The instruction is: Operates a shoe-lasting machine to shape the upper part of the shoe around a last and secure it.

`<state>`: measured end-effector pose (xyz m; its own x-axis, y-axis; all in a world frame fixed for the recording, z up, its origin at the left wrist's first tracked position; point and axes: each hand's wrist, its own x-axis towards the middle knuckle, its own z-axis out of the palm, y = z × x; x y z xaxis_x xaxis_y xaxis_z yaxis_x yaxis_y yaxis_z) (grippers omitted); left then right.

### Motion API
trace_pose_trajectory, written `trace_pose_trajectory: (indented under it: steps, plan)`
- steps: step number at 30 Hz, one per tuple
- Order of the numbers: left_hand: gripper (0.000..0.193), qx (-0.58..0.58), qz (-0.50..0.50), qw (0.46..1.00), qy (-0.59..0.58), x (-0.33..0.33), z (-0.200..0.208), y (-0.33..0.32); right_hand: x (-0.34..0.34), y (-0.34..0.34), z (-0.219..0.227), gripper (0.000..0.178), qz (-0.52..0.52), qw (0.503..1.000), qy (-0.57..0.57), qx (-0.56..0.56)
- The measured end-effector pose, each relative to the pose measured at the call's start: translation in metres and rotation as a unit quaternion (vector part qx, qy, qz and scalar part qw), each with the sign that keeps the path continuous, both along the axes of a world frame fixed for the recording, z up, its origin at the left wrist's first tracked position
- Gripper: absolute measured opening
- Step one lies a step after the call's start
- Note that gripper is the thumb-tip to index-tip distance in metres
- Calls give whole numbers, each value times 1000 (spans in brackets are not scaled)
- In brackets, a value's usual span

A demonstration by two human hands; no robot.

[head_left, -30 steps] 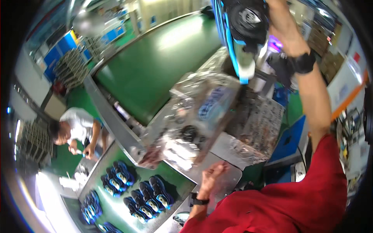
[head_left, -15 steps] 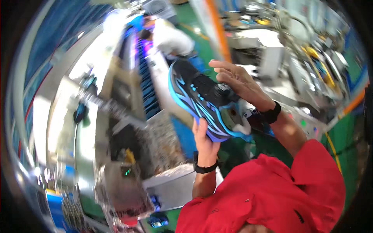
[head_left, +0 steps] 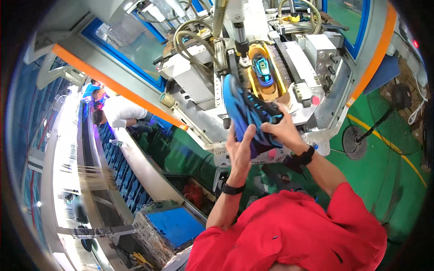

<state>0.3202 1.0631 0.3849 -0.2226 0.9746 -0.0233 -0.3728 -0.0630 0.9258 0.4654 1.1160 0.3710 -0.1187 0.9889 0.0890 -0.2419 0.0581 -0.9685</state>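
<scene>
A black and blue sneaker (head_left: 242, 108) is held between my hands, tilted with its blue sole side facing left. My left hand (head_left: 240, 151) grips the sole side near the heel, thumb along the shoe. My right hand (head_left: 285, 132) is closed on the shoe's collar and heel from the other side. Just beyond, a second blue shoe (head_left: 263, 67) sits in a yellow holder (head_left: 270, 94) inside a machine (head_left: 192, 79). The held shoe overlaps the machine's near left part. I cannot tell whether it touches the machine.
Orange-edged frame posts (head_left: 122, 90) flank the machine. A conveyor (head_left: 115, 158) runs along the left, with a person in a white shirt (head_left: 122, 110) bending over it. A blue-topped box (head_left: 174, 226) stands at lower left, a black fan (head_left: 357, 140) on the green floor at right.
My view has swung right, from the conveyor to the machine. My right hand, earlier raised with fingers stretched beside the shoe, now grips it. My left hand has kept hold of the shoe.
</scene>
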Motion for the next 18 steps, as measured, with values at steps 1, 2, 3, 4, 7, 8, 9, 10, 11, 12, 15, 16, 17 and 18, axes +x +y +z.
trace_pose_trajectory:
  steps: [1, 2, 3, 4, 7, 8, 9, 10, 11, 12, 15, 16, 17, 18]
  plan:
    - [61, -26, -28, 996, 80, 7, -5, 22, 17, 14, -4, 62, -34, 998, -33, -29]
    - [58, -23, -41, 993, 107, 12, -11, 46, 30, 27, -6, 61, -75, 996, -42, -17]
    - [57, -19, -57, 989, 135, 13, -18, 70, 41, 37, -8, 59, -121, 991, -53, -16]
    - [53, -20, -100, 976, 191, 7, -27, 99, 53, 44, -8, 59, -134, 991, -23, 0]
    - [44, -27, -29, 957, 289, 6, -61, 199, 87, 65, -2, 59, -214, 975, -66, 9]
    - [44, -38, -31, 950, 309, 6, -75, 234, 97, 70, 0, 59, -243, 965, -97, 15]
    - [39, -4, 46, 904, 424, 11, -89, 264, 107, 72, 3, 58, -267, 957, -115, 13]
    - [39, -6, 93, 887, 452, 21, -105, 292, 116, 75, 4, 57, -289, 948, -128, 40]
    - [39, -35, 114, 872, 475, 28, -120, 317, 124, 73, 6, 57, -296, 943, -130, 73]
    - [40, -37, 96, 867, 488, 30, -133, 339, 131, 75, 6, 57, -320, 933, -156, 51]
    - [40, -66, 62, 845, 527, 29, -160, 369, 145, 78, 6, 55, -377, 904, -202, -10]
    - [35, -43, 73, 861, 501, 28, -164, 374, 148, 88, 8, 54, -391, 890, -236, -9]
    - [29, -21, 80, 872, 483, 23, -165, 376, 150, 98, 11, 56, -394, 887, -240, 9]
    - [23, -31, 106, 883, 457, 17, -165, 376, 151, 112, 16, 56, -384, 882, -272, 16]
